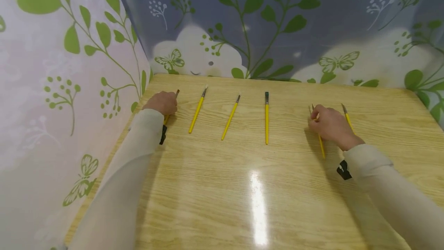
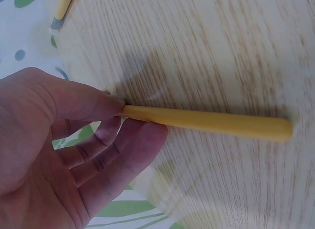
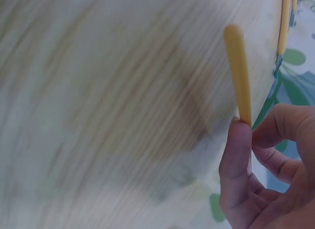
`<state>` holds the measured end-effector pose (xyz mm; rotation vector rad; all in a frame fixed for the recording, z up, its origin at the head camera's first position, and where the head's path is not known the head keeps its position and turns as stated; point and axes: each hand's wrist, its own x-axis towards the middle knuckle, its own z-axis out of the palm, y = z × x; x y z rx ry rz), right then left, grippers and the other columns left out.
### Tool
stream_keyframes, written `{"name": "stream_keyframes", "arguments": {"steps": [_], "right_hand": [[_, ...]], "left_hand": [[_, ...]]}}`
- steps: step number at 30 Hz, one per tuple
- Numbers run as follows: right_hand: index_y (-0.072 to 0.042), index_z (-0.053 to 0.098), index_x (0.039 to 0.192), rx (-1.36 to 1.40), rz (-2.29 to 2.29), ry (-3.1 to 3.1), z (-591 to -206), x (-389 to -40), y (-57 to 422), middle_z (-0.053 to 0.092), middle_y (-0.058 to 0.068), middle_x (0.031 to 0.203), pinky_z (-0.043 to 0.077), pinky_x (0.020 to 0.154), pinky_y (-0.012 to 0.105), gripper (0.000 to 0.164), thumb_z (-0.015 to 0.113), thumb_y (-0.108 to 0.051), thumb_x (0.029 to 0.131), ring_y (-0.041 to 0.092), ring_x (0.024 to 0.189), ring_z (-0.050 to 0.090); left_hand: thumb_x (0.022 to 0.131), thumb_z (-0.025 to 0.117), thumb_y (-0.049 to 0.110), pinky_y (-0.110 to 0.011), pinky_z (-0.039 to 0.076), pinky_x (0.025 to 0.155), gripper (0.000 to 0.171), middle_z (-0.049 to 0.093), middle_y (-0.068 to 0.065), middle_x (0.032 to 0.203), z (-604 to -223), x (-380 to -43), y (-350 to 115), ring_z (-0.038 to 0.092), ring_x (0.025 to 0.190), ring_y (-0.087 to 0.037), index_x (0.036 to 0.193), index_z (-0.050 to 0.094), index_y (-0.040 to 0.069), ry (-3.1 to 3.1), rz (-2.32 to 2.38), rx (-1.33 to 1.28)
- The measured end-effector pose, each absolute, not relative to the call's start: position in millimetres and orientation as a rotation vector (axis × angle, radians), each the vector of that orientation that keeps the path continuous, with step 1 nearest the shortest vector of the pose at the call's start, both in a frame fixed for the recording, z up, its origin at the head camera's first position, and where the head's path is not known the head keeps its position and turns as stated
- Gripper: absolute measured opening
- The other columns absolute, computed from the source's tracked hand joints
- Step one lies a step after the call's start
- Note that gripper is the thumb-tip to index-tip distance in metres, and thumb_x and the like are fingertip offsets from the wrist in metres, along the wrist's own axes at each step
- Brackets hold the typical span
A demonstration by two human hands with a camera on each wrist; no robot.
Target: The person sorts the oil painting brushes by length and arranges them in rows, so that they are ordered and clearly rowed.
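Observation:
At the table's far left, my left hand (image 1: 162,103) pinches a yellow-handled paintbrush (image 2: 211,122) between thumb and fingers; its bristle tip shows just past the hand in the head view. On the right side, my right hand (image 1: 329,124) pinches another yellow paintbrush (image 3: 238,71) near its ferrule, the handle pointing toward me. Between the hands lie a paintbrush with pale bristles (image 1: 197,113), a thin paintbrush (image 1: 230,120) and a flat dark-tipped paintbrush (image 1: 266,120). One more paintbrush (image 1: 348,118) lies right of my right hand, partly hidden by it.
The brushes are spread in a row on a wood-grain table (image 1: 208,188). Fabric walls printed with leaves and butterflies rise behind the table (image 1: 256,30) and along its left edge (image 1: 69,80). Light glares off the tabletop near the middle.

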<state>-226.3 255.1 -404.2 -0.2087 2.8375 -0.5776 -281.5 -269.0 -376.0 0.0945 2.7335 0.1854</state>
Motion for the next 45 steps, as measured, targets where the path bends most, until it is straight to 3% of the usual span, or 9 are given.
{"name": "stream_keyframes", "arguments": {"steps": [10, 17, 24, 39, 45], "right_hand": [[0.009, 0.056, 0.13, -0.168, -0.59, 2.848, -396.9, -227.3, 290.6, 0.071, 0.034, 0.117, 0.056, 0.065, 0.043, 0.04, 0.05, -0.025, 0.109, 0.022, 0.065, 0.07], [0.013, 0.052, 0.134, -0.157, -0.562, 2.851, -389.0, -228.6, 314.2, 0.064, 0.043, 0.128, 0.059, 0.076, 0.056, 0.044, 0.052, -0.024, 0.111, 0.024, 0.066, 0.072], [0.016, 0.05, 0.135, -0.131, -0.549, 2.84, -388.0, -229.6, 338.0, 0.063, 0.044, 0.125, 0.061, 0.064, 0.049, 0.043, 0.052, -0.019, 0.111, 0.026, 0.068, 0.075], [0.012, 0.051, 0.133, -0.11, -0.421, 2.868, -398.7, -230.8, 369.1, 0.063, 0.042, 0.123, 0.056, 0.061, 0.047, 0.042, 0.05, -0.021, 0.107, 0.028, 0.072, 0.07], [0.011, 0.052, 0.131, -0.115, -0.386, 2.875, -403.3, -233.1, 374.6, 0.065, 0.04, 0.12, 0.054, 0.061, 0.047, 0.04, 0.053, -0.022, 0.107, 0.034, 0.079, 0.068]], "left_hand": [[0.113, 0.051, 0.011, -0.039, 0.045, 0.072, 0.029, 0.077, -0.019, 0.112, -376.6, -284.0, -269.0, 0.057, 0.075, -0.023, 0.124, 0.074, -0.002, 2.739, 0.196, 0.103], [0.113, 0.052, 0.012, -0.04, 0.047, 0.075, 0.029, 0.078, -0.02, 0.115, -376.1, -282.7, -268.8, 0.061, 0.079, -0.024, 0.126, 0.073, -0.003, 2.73, 0.189, 0.101], [0.113, 0.053, 0.013, -0.04, 0.047, 0.073, 0.029, 0.078, -0.021, 0.118, -377.6, -282.6, -269.2, 0.061, 0.077, -0.024, 0.126, 0.074, -0.003, 2.748, 0.19, 0.106], [0.113, 0.053, 0.012, -0.038, 0.045, 0.071, 0.027, 0.078, -0.018, 0.111, -374.7, -279.1, -267.7, 0.056, 0.073, -0.021, 0.12, 0.076, -0.002, 2.742, 0.181, 0.122], [0.113, 0.054, 0.013, -0.041, 0.048, 0.075, 0.028, 0.078, -0.019, 0.116, -373.2, -277.1, -265.9, 0.064, 0.081, -0.024, 0.123, 0.075, -0.002, 2.753, 0.162, 0.126]]}}
